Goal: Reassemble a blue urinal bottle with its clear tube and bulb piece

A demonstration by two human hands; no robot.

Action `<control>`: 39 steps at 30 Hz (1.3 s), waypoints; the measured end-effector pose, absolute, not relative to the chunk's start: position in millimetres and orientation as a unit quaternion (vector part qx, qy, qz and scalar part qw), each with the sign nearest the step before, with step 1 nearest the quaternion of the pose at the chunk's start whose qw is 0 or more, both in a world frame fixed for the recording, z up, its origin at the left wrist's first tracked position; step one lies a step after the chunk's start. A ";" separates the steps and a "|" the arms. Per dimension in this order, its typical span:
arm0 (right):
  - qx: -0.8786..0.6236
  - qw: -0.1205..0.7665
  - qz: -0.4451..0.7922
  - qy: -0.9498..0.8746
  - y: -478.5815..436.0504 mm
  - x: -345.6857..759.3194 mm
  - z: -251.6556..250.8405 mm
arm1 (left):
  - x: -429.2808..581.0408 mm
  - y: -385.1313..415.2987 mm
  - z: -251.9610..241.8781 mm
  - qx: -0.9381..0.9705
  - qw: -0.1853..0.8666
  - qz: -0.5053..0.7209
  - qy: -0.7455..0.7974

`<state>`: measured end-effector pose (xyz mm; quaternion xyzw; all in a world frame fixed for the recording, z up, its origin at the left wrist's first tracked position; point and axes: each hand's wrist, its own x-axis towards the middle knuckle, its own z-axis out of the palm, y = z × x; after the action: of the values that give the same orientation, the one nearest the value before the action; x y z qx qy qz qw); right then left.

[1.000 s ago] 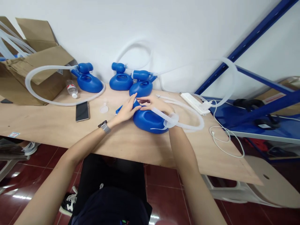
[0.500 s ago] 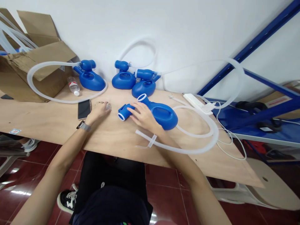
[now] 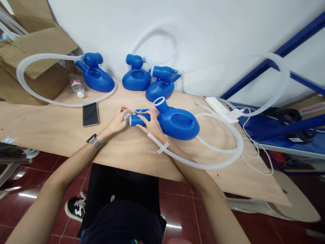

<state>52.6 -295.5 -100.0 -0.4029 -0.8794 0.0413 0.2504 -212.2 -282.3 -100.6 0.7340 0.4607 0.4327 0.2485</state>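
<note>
"over the table (image 3: 114, 150), just beside the jug (image 3: 177, 132), is the tube (image 3: 135, 120) — so what do your hands have?"

"your right hand (image 3: 152, 125) is curled around the tube, fingers closed on it; your left hand (image 3: 118, 121) pinches the pale cap (image 3: 127, 116) near the tube's end."

"and how should they handle?"

"the tube looks light, stiff and perhaps slick, so a gentle hold round its middle should do — the cap seems thin and bendy, best taken by its edge."
</note>
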 end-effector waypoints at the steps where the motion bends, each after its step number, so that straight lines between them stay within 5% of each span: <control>1: -0.395 0.247 0.043 -0.884 -298.8 53.9 -98.4 | -209.2 -282.1 -102.9 0.703 0.297 0.440 0.473; 5: -0.377 0.228 0.041 -0.897 -305.5 53.1 -97.4 | -200.9 -281.4 -110.9 0.628 0.430 0.439 0.478; 14: -0.414 0.238 0.014 -0.878 -318.1 40.5 -116.8 | -163.1 -306.8 -115.1 0.560 0.440 0.555 0.429; 23: -0.440 0.375 -0.050 -0.814 -318.7 26.4 -132.9 | -163.9 -314.3 -112.4 0.609 0.447 0.579 0.306; 30: -0.437 0.412 0.043 -0.799 -309.2 24.0 -131.0 | -177.7 -302.2 -98.4 0.684 0.253 0.502 0.465; 34: -0.441 0.466 0.051 -0.765 -300.4 38.0 -127.9 | -185.8 -306.6 -91.2 0.753 0.127 0.497 0.413; 39: -0.362 0.500 0.216 -0.756 -303.1 44.2 -119.4 | -188.3 -316.7 -89.5 0.803 0.012 0.505 0.316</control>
<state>44.2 -303.1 -119.4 -0.3623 -0.7564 0.2162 0.4998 -188.3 -316.7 -89.5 0.8031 0.3164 0.5048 0.0115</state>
